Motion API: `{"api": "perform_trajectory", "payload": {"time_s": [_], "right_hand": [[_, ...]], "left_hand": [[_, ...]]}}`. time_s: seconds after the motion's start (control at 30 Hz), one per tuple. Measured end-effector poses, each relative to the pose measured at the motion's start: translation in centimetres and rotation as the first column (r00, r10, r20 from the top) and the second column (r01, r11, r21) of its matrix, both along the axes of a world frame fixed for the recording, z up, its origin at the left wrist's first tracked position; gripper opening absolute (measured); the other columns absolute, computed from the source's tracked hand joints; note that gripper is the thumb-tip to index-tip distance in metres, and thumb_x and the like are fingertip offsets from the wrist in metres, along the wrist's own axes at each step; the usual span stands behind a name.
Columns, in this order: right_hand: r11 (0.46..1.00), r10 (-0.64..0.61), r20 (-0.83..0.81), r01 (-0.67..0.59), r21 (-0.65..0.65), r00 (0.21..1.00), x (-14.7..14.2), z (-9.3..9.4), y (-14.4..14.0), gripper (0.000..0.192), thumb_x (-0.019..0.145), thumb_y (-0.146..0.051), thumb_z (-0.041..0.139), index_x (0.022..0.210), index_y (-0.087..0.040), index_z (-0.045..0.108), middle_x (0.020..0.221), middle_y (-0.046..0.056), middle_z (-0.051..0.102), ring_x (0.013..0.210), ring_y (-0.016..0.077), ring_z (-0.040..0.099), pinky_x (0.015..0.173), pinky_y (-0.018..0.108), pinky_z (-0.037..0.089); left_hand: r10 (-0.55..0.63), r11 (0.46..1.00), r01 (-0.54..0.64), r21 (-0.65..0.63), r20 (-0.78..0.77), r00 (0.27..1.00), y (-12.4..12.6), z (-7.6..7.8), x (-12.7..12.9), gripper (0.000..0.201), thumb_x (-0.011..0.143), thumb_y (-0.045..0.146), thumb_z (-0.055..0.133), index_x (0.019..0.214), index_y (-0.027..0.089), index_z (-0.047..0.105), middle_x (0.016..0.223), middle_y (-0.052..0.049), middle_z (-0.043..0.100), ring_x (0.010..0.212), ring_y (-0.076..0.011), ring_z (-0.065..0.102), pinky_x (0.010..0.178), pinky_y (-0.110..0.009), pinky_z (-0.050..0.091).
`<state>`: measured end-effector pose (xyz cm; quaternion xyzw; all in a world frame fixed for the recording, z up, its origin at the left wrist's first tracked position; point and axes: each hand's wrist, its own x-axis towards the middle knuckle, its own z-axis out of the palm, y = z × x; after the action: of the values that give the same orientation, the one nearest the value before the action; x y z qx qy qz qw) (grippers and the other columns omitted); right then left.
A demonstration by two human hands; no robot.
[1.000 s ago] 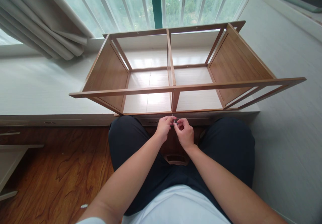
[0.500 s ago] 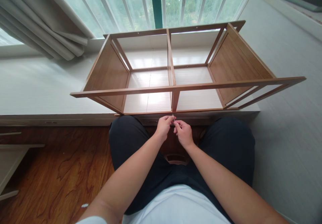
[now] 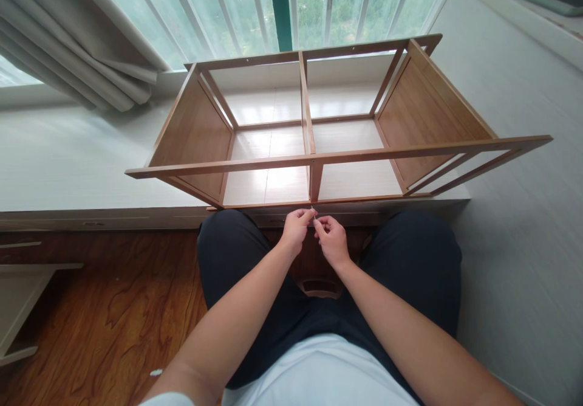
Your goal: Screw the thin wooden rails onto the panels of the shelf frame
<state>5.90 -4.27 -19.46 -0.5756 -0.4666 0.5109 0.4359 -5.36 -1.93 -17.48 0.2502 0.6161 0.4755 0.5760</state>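
Hands (image 3: 314, 236) together, apparently pinching metal pin (image 3: 314, 214).

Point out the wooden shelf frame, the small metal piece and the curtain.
wooden shelf frame (image 3: 314, 160): head view, on its near front rail.
small metal piece (image 3: 314, 215): head view, on the tip between both hands' fingers.
curtain (image 3: 86, 53): head view, on its folds.

Both hands, the left hand (image 3: 296, 230) and the right hand (image 3: 332, 242), meet fingertip to fingertip on a small thin metal part (image 3: 314, 214) just below the lower front rail of the wooden shelf frame (image 3: 314, 160), which lies on the white surface (image 3: 68, 163) beneath the window (image 3: 319, 5).
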Motion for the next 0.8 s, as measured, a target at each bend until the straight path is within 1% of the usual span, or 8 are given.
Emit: {"api": "perform_trajectory", "payload": {"time_s": [0.1, 0.17, 0.27, 0.37, 0.5, 0.6, 0.7, 0.8], "right_hand": [[0.998, 0.052, -0.051, -0.053, -0.016, 0.997, -0.1, -0.2, 0.1, 0.032, 0.088, -0.052, 0.063, 0.084, -0.020, 0.068, 0.060, 0.000, 0.063, 0.047, 0.0135, 0.052, 0.047, 0.025, 0.039], [0.989, 0.066, -0.210, -0.092, -0.114, 0.976, -0.2, -0.2, 0.3, 0.034, 0.085, -0.053, 0.064, 0.081, -0.020, 0.067, 0.057, -0.002, 0.060, 0.044, 0.0118, 0.047, 0.043, 0.024, 0.035], [0.932, 0.044, -0.501, -0.216, -0.291, 0.864, -0.2, 0.1, 0.7, 0.036, 0.077, -0.055, 0.072, 0.082, -0.020, 0.064, 0.057, -0.004, 0.057, 0.041, 0.0098, 0.042, 0.039, 0.022, 0.030], [0.895, 0.014, -0.617, -0.286, -0.344, 0.787, 0.0, 0.6, 0.8, 0.035, 0.073, -0.051, 0.076, 0.082, -0.020, 0.062, 0.058, -0.004, 0.057, 0.042, 0.0096, 0.043, 0.038, 0.021, 0.030], [0.907, -0.015, -0.620, -0.251, -0.340, 0.785, -0.1, 0.8, 0.6, 0.033, 0.075, -0.050, 0.073, 0.079, -0.021, 0.059, 0.058, -0.003, 0.058, 0.042, 0.0102, 0.045, 0.036, 0.021, 0.031], [0.930, -0.001, -0.581, -0.213, -0.300, 0.814, -0.3, 0.4, 0.4, 0.033, 0.078, -0.052, 0.071, 0.081, -0.021, 0.059, 0.059, -0.002, 0.060, 0.042, 0.0101, 0.048, 0.036, 0.020, 0.033], [0.960, 0.024, -0.470, -0.152, -0.236, 0.882, -0.4, -0.3, 0.3, 0.034, 0.081, -0.053, 0.070, 0.085, -0.021, 0.060, 0.061, -0.003, 0.061, 0.042, 0.0094, 0.047, 0.035, 0.019, 0.032], [0.989, 0.017, -0.298, -0.060, -0.134, 0.954, -0.4, -0.6, 0.3, 0.032, 0.081, -0.050, 0.071, 0.087, -0.021, 0.059, 0.066, -0.003, 0.061, 0.044, 0.0097, 0.047, 0.036, 0.021, 0.033]], "left_hand": [[0.006, 1.000, -0.006, -0.008, 0.018, 1.000, 0.0, 0.2, 0.0, 0.028, 0.067, 0.040, 0.081, 0.072, 0.013, 0.074, 0.070, -0.005, 0.066, 0.062, -0.0112, 0.051, 0.056, -0.024, 0.037], [0.011, 1.000, -0.010, -0.022, 0.043, 0.999, 0.0, 0.4, 0.1, 0.029, 0.065, 0.040, 0.082, 0.070, 0.013, 0.071, 0.063, -0.003, 0.061, 0.057, -0.0104, 0.049, 0.053, -0.024, 0.035], [0.014, 0.999, -0.011, -0.037, 0.080, 0.997, 0.0, 0.6, 0.1, 0.032, 0.063, 0.040, 0.084, 0.067, 0.014, 0.067, 0.058, 0.000, 0.056, 0.051, -0.0092, 0.048, 0.049, -0.023, 0.034], [-0.006, 0.999, 0.009, -0.034, 0.093, 0.996, 0.0, 0.7, 0.1, 0.034, 0.064, 0.042, 0.084, 0.066, 0.015, 0.063, 0.056, 0.002, 0.055, 0.046, -0.0081, 0.046, 0.046, -0.023, 0.032], [-0.024, 0.999, 0.026, -0.025, 0.090, 0.996, -0.1, 0.6, 0.2, 0.032, 0.066, 0.043, 0.081, 0.067, 0.015, 0.065, 0.055, 0.002, 0.055, 0.042, -0.0071, 0.043, 0.044, -0.023, 0.028], [-0.026, 0.999, 0.028, -0.020, 0.088, 0.996, -0.2, 0.4, 0.2, 0.030, 0.068, 0.042, 0.079, 0.073, 0.014, 0.069, 0.056, 0.002, 0.056, 0.043, -0.0071, 0.042, 0.045, -0.023, 0.028], [-0.029, 0.999, 0.030, -0.011, 0.073, 0.997, -0.2, 0.2, 0.1, 0.027, 0.069, 0.039, 0.076, 0.076, 0.013, 0.073, 0.059, 0.001, 0.057, 0.050, -0.0084, 0.046, 0.049, -0.023, 0.031], [-0.033, 0.999, 0.033, -0.005, 0.048, 0.998, -0.1, 0.1, 0.0, 0.027, 0.070, 0.038, 0.074, 0.079, 0.013, 0.076, 0.064, -0.001, 0.060, 0.057, -0.0098, 0.048, 0.052, -0.023, 0.031]]}}
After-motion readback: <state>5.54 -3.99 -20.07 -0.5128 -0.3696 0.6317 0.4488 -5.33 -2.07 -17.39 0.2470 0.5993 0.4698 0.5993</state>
